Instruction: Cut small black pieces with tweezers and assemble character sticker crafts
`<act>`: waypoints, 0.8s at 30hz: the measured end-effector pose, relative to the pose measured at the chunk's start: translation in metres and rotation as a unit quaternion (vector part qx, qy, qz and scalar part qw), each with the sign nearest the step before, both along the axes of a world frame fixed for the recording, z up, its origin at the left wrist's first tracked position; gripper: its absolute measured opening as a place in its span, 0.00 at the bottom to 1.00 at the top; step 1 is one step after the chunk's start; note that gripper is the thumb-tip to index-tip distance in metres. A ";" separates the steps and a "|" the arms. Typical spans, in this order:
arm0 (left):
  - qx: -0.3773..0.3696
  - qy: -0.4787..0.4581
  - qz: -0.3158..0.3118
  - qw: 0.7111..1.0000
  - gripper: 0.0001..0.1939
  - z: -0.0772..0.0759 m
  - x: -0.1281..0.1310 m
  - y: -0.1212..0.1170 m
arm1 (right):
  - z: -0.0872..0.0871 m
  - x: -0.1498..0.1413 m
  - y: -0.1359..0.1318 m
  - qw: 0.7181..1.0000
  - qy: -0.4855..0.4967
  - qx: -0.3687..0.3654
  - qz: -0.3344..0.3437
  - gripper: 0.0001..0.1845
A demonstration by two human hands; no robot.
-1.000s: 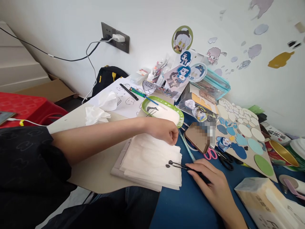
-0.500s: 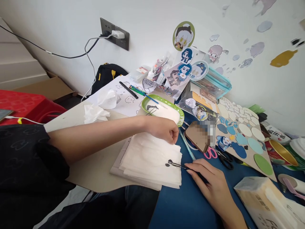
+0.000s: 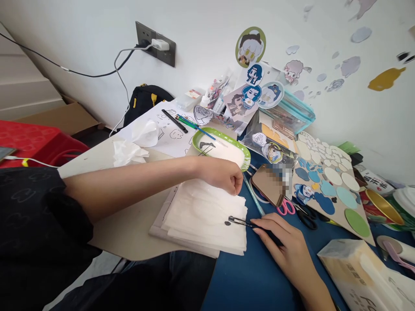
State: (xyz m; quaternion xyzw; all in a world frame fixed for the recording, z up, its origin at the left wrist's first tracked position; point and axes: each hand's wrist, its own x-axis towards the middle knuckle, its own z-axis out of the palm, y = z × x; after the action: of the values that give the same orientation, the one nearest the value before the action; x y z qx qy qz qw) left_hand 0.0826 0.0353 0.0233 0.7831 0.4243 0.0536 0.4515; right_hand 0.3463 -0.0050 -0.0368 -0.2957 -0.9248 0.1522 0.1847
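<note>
My right hand [image 3: 280, 242] is closed around black tweezers [image 3: 241, 222], whose tips point left over a stack of white tissues [image 3: 201, 216]. A small dark oval piece [image 3: 227, 223] lies on the tissue by the tips. My left hand [image 3: 225, 176] reaches across from the left, fingers curled, over the upper edge of the tissues. What its fingers hold, if anything, is hidden. Behind it sits a green-rimmed white tray [image 3: 248, 160], with a dark strip [image 3: 207, 145] and a blue thin-handled brush [image 3: 207, 134] in or over it.
To the right lie a phone [image 3: 269, 183], pink scissors [image 3: 287, 207], black scissors [image 3: 306, 217] and a board [image 3: 352, 216] of coloured cut-outs. A tissue pack [image 3: 359, 268] stands near front right. Crumpled tissue [image 3: 129, 153] and a black pen-like tool [image 3: 175, 121] lie at left.
The tweezers have shifted slightly at the tips, and the dark piece seen at their tips earlier no longer shows clearly. My left hand has hardly moved.
</note>
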 end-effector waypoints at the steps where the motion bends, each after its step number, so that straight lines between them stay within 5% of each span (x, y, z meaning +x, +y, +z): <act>1: -0.001 0.001 0.001 1.000 0.09 0.000 0.000 0.000 | 0.000 0.000 0.000 1.000 -0.003 -0.004 0.000 0.10; 24: 0.002 0.000 -0.003 1.000 0.08 0.000 0.000 0.000 | 0.002 0.005 -0.002 0.999 0.028 -0.018 -0.017 0.08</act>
State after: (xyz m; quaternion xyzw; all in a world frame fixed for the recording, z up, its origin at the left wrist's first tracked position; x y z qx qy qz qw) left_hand 0.0823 0.0351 0.0229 0.7852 0.4220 0.0532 0.4500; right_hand 0.3512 -0.0074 -0.0348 -0.3105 -0.9111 0.1737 0.2080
